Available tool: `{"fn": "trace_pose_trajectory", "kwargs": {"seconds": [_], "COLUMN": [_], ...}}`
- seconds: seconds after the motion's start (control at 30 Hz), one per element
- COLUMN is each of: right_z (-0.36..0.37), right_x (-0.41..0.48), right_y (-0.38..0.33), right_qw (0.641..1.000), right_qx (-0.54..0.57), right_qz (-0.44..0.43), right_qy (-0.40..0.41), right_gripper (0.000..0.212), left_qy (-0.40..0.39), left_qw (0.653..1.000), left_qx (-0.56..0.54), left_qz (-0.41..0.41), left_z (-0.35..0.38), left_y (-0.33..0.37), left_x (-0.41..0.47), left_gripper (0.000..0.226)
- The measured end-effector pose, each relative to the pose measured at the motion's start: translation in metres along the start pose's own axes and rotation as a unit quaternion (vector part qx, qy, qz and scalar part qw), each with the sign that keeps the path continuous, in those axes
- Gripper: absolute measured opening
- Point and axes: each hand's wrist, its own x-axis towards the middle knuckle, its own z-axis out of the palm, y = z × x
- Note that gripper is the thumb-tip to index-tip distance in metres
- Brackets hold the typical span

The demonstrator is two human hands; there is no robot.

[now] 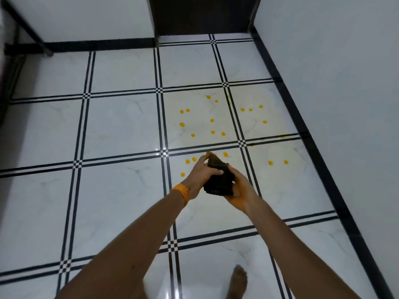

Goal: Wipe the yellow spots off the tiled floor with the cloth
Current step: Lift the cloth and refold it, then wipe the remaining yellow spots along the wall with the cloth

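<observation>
1. Black cloth (pixel 218 178) is bunched between both hands and held in the air above the tiled floor (pixel 118 126). It does not touch the tiles.
2. Left hand (pixel 201 171), with an orange band (pixel 181 193) at the wrist, grips the cloth from the upper side with curled fingers. Right hand (pixel 239 190) cups the cloth from below, fingers wrapped round its lower edge.
3. Yellow spots (pixel 212 120) lie scattered over four neighbouring tiles near the right-hand wall. A few sit close to the hands in the view; most lie farther ahead. All appear round and whole.
4. Step in hand, as judged: the cloth is being gathered into a pad. Wiping appears not yet begun.
5. Next move calls for lowering the body, pressing the pad flat on the nearest spots and working outward toward the wall. One hand should suffice for the stroke.
6. Bare foot (pixel 238 281) stands behind the hands, well apart from the spots. Keep it off the soiled tiles to avoid tracking.
</observation>
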Motion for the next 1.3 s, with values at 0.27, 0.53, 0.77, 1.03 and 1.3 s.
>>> {"fn": "trace_pose_trajectory", "kwargs": {"seconds": [0.27,0.53,0.77,1.03,1.3], "right_z": [0.149,0.226,0.24,0.204,0.144], "right_x": [0.041,0.106,0.205,0.375,0.558], "right_y": [0.026,0.047,0.061,0.118,0.163], "right_qw": [0.989,0.979,0.984,0.974,0.959], "right_qx": [-0.056,-0.113,-0.085,-0.001,0.046], "right_qz": [-0.131,-0.137,-0.08,-0.091,-0.133], "right_qy": [0.046,0.095,0.137,0.208,0.246], "right_gripper": [0.022,0.032,0.034,0.034,0.038], "left_qy": [-0.031,-0.091,-0.106,-0.144,-0.16], "left_qw": [0.998,0.992,0.976,0.952,0.93], "left_qx": [0.043,0.088,0.179,0.263,0.331], "left_qz": [0.016,-0.01,-0.064,-0.07,-0.021], "left_z": [-0.146,-0.246,-0.291,-0.348,-0.386], "left_y": [0.054,0.092,0.088,0.001,-0.116], "left_x": [0.0,0.043,0.149,0.32,0.504], "left_gripper": [0.07,0.052,0.037,0.04,0.054]}}
